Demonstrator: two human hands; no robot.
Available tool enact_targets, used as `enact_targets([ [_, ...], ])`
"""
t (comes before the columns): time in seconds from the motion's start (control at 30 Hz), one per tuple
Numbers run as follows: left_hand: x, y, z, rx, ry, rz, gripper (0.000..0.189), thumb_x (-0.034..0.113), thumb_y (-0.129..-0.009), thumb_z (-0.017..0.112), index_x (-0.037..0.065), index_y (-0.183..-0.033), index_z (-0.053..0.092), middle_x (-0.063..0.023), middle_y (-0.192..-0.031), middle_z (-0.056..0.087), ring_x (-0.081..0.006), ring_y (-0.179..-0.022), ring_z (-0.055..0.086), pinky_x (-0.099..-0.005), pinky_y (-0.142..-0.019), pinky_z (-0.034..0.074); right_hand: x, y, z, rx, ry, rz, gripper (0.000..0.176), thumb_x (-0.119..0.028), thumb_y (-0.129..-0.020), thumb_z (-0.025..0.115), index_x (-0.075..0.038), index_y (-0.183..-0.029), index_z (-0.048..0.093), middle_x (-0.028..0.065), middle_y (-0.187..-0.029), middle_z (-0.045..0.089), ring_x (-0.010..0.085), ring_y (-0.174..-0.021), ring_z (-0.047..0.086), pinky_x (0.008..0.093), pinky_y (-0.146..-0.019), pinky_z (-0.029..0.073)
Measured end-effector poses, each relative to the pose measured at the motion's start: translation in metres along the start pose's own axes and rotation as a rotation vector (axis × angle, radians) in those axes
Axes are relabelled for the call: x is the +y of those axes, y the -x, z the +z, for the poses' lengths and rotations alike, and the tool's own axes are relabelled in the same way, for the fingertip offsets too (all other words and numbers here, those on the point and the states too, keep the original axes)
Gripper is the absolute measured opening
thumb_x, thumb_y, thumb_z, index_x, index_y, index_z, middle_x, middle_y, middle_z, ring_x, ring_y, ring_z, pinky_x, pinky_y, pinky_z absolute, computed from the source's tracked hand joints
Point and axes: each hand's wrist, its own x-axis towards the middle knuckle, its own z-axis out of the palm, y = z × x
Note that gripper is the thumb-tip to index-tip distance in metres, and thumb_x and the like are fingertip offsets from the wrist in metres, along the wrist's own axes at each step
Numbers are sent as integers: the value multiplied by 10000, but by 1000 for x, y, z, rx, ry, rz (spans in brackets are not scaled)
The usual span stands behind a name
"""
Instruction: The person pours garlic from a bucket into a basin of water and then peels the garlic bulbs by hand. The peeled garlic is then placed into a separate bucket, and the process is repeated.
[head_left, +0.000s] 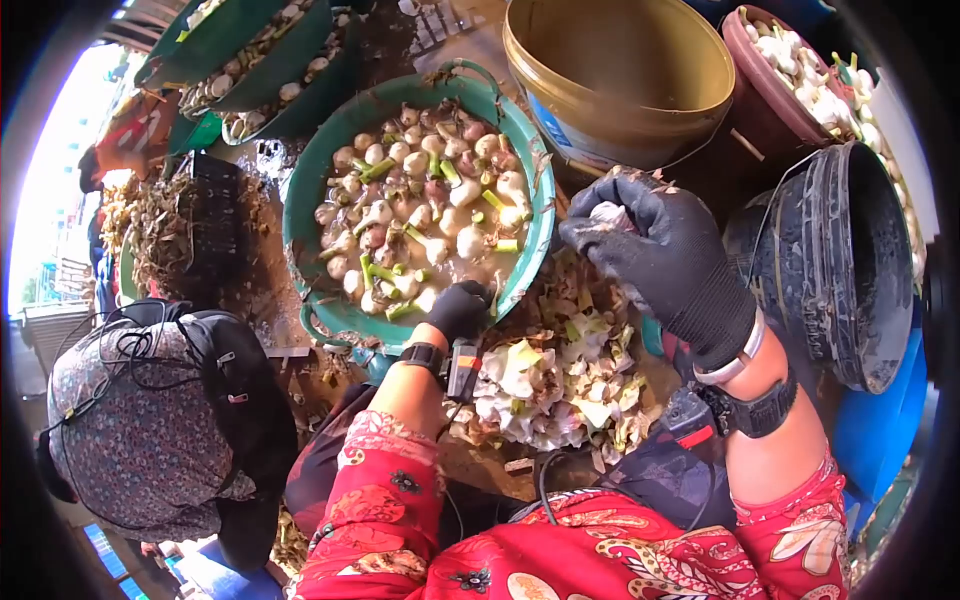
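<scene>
My left hand [462,308], in a black glove, reaches into the near edge of a green tub [300,225]. Its fingers are mostly hidden by the back of the hand and the tub's contents. Garlic bulbs [415,165], some with green stem stubs, sit in murky water inside the tub. My right hand [655,235], also gloved in black, is raised to the right of the tub with its fingers curled round a purplish garlic bulb [612,215]. Below and between both hands lies a pile of garlic peelings [560,385].
Beyond my right hand stands a large yellowish bucket [620,125]. A black bucket [815,260] lies tilted at the right, near a reddish tub [765,100] of bulbs. Green baskets [250,90] hold more bulbs at the upper left. Another person [150,420] sits at the left.
</scene>
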Motion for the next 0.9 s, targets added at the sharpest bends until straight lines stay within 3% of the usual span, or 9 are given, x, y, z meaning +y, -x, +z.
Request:
enact_targets([
  [0.03,17,18,-4,110,184,13,139,192,-741,561,99,-799,647,-167,-837,643,-369,-798,608,-426,-712,480,-1,1,4,-1,-10,1,138,-124,-790,660,-32,-884,617,3,-749,587,47,-701,493,221,-657,428],
  [0.13,54,54,-3,184,134,213,115,135,-744,548,75,-785,637,-177,-751,624,-373,-754,606,-432,-690,482,2,0,6,16,71,-129,132,-126,-823,626,-30,-914,615,-4,-780,590,44,-721,505,208,-672,433],
  [0.23,60,69,21,186,110,382,110,72,-729,549,61,-789,641,-164,-766,634,-344,-735,611,-410,-683,490,1,5,9,-3,22,-55,130,-132,-828,621,-28,-905,618,-6,-773,591,48,-717,512,219,-673,440],
  [0.33,57,82,40,31,59,396,219,38,-703,540,72,-878,666,-147,-811,651,-307,-769,632,-368,-722,495,4,8,13,-42,-85,-18,139,-151,-833,615,-25,-892,627,-7,-755,589,49,-704,513,227,-668,441],
  [0.43,47,99,73,-268,-4,293,230,155,-780,547,88,-960,672,-151,-909,664,-315,-831,636,-390,-783,493,0,10,11,-39,1,-46,163,-179,-831,615,-22,-873,632,-9,-738,589,48,-695,511,231,-665,441],
  [0.57,61,99,35,-167,25,300,322,342,-817,627,102,-1028,665,-177,-879,661,-307,-819,642,-386,-762,495,-6,11,7,-24,54,-85,190,-200,-804,620,-25,-876,633,42,-722,611,94,-672,535,265,-650,446],
  [0.63,65,87,-8,59,-54,51,207,192,-789,635,67,-948,677,-151,-830,665,-270,-768,645,-359,-709,492,-5,12,5,-7,70,-93,194,-203,-795,623,-27,-875,631,62,-709,607,111,-654,538,277,-639,445],
  [0.73,12,49,-41,453,-179,177,224,119,-718,592,93,-926,671,-159,-874,661,-329,-819,637,-399,-759,502,-1,12,4,31,98,-122,201,-212,-779,634,-32,-868,624,92,-685,597,136,-622,542,295,-619,442],
  [0.9,-2,12,-38,282,-254,114,451,174,-737,617,109,-1181,579,-221,-1078,607,-372,-1004,579,-415,-869,464,-6,11,3,46,195,-147,218,-228,-772,658,-30,-849,609,132,-679,581,199,-592,549,319,-605,443],
])
